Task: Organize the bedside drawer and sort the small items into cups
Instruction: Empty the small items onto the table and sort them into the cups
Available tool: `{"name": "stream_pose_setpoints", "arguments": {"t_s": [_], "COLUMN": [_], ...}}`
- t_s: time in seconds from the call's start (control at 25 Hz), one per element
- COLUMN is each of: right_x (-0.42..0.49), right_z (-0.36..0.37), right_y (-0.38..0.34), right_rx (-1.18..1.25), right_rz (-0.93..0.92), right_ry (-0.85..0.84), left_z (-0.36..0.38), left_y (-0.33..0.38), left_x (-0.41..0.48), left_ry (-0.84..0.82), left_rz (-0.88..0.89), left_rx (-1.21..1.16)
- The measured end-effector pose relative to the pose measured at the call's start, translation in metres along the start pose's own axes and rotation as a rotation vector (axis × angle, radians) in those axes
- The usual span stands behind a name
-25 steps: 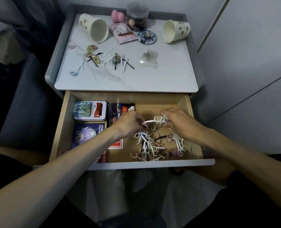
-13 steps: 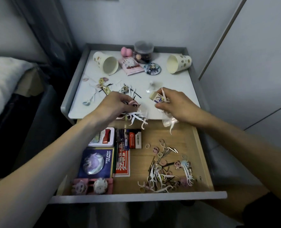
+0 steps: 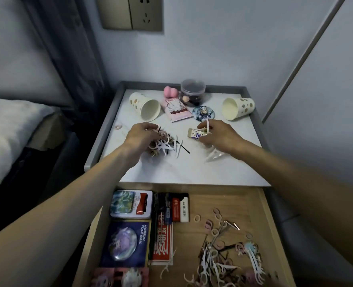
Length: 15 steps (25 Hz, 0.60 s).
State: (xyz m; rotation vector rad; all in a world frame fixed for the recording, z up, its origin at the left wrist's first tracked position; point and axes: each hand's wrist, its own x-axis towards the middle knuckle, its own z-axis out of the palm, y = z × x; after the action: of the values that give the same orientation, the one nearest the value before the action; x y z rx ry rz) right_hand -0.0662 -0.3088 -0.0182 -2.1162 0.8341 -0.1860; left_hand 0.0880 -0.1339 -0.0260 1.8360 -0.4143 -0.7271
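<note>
My left hand (image 3: pixel 139 136) is over the nightstand top (image 3: pixel 192 170), curled round a bunch of white floss picks and hairpins (image 3: pixel 163 144) that touches a small heap there. My right hand (image 3: pixel 217 134) pinches a small white eraser-like packet (image 3: pixel 196 134) and a white floss pick. Two paper cups lie on their sides at the back: the left cup (image 3: pixel 145 107) and the right cup (image 3: pixel 237 108). The open wooden drawer (image 3: pixel 262 214) below holds more floss picks, hairpins and small hair ties (image 3: pixel 227 255) at its right side.
At the back stand a pink sponge (image 3: pixel 171 92), a clear jar (image 3: pixel 192 92), a pink packet (image 3: pixel 177 110) and a round badge (image 3: pixel 203 113). A clear plastic piece (image 3: pixel 214 155) lies below my right wrist. The drawer's left side holds a tin (image 3: pixel 130 204), card boxes and an eraser (image 3: pixel 180 208). A bed is left.
Both hands lifted out of the drawer with small items and moved forward over the nightstand top. The view tilted up toward the wall.
</note>
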Motion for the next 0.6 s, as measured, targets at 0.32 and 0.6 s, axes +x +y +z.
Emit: {"name": "stream_pose_setpoints", "arguments": {"t_s": [0.32, 0.6], "right_x": [-0.001, -0.005], "right_z": [-0.009, -0.033], "right_y": [0.013, 0.037], "right_rx": [0.106, 0.228], "right_rz": [-0.121, 0.021], "right_ry": [0.086, 0.183], "left_z": [-0.004, 0.007], "left_y": [-0.005, 0.0], "left_x": [0.0, -0.014], "left_ry": [0.119, 0.124], "left_rz": [0.155, 0.361], "left_rx": [0.234, 0.829]}}
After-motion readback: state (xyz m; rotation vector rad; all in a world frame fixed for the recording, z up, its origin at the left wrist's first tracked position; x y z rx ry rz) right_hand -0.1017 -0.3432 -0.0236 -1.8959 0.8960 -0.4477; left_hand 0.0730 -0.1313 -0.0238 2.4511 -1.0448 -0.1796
